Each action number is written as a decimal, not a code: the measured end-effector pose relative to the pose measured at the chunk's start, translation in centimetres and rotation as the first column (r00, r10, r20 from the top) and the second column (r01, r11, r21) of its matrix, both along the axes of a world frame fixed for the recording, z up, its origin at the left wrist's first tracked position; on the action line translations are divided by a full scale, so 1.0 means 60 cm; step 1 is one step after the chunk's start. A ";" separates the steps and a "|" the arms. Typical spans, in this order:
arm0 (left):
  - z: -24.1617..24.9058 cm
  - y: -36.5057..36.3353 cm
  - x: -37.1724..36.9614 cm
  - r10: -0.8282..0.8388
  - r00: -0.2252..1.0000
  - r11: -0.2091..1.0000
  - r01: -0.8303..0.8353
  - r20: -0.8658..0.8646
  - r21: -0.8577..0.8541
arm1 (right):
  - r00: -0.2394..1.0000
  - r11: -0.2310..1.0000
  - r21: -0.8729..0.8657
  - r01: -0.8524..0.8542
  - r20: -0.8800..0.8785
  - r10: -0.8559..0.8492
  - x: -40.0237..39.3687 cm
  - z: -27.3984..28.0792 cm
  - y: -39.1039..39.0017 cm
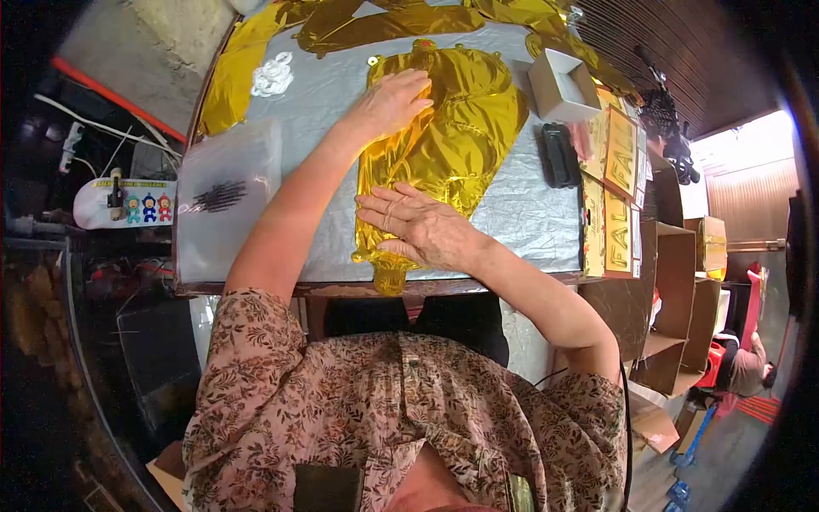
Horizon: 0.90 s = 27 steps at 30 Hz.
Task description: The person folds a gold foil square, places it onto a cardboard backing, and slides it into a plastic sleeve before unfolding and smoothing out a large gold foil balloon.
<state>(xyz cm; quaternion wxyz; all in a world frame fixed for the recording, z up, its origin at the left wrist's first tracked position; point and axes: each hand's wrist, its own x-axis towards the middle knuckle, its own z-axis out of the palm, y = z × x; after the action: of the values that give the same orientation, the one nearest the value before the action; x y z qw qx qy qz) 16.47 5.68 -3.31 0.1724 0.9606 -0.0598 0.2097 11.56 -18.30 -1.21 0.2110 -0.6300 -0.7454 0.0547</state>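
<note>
A shiny gold foil balloon (465, 128) lies flat and creased on the silver-grey covered table (529, 226). Its narrow tab (390, 280) hangs over the near edge. My left hand (392, 107) rests on the upper left part of the foil, fingers stretched forward. Lower down, near the tab end, my right hand (426, 228) lies flat across the foil with its fingers spread toward the left. Neither hand grips anything. The palms hide part of the foil beneath them.
More gold foil (388, 30) lies along the far edge. A white coil (273, 75) and clear plastic bags (230, 171) are at left. At right are an open white box (565, 85), a black object (559, 155) and printed "FALL" packages (618, 154). Another person (751, 367) is far right.
</note>
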 end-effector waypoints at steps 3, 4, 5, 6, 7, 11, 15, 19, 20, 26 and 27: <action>-0.007 0.001 -0.002 -0.001 0.999 1.000 0.001 0.043 0.002 | 0.995 1.000 0.013 0.009 -0.096 -0.008 0.002 0.012 -0.004; -0.017 0.001 0.001 0.002 0.998 1.000 -0.002 0.067 0.011 | 0.981 1.000 0.021 0.022 -0.193 -0.017 0.006 0.025 -0.003; -0.027 0.004 0.003 0.010 0.996 1.000 -0.012 0.091 0.019 | 0.952 0.993 -0.005 0.116 -0.284 -0.113 0.016 0.044 -0.002; -0.027 0.004 0.003 0.034 0.995 0.999 -0.035 0.096 0.012 | 0.907 0.979 -0.041 0.201 -0.369 -0.202 0.030 0.064 0.000; -0.026 0.002 0.002 0.018 0.996 0.999 -0.023 0.091 0.048 | 0.878 0.935 0.034 0.354 -0.356 -0.320 0.045 0.073 0.005; -0.010 -0.009 -0.006 0.059 0.998 0.995 -0.060 0.010 0.076 | 0.802 0.776 0.234 0.586 -0.036 -0.596 0.181 0.022 0.034; -0.008 -0.015 -0.006 0.084 0.996 0.995 -0.084 -0.001 0.045 | 0.716 0.733 0.114 0.671 0.160 -0.680 0.245 -0.017 0.044; -0.027 -0.014 -0.002 0.065 0.986 0.997 -0.071 0.155 0.032 | 0.682 0.707 0.028 0.707 0.241 -0.691 0.236 -0.021 0.045; -0.028 -0.013 -0.002 0.078 0.985 0.996 -0.084 0.156 0.029 | 0.683 0.703 0.019 0.711 0.222 -0.696 0.236 -0.021 0.044; -0.019 -0.019 -0.003 0.076 0.993 0.997 -0.078 0.090 0.018 | 0.676 0.695 0.007 0.719 0.224 -0.702 0.237 -0.023 0.042; -0.017 -0.021 -0.005 0.077 0.993 0.997 -0.078 0.091 0.015 | 0.681 0.699 0.011 0.715 0.219 -0.699 0.236 -0.022 0.043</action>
<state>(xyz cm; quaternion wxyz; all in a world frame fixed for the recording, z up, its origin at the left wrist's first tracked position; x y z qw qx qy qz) 16.20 4.44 -4.35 0.1523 0.9533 -0.0322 0.2588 25.73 -15.75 -2.54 0.1133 -0.8783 -0.4594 -0.0686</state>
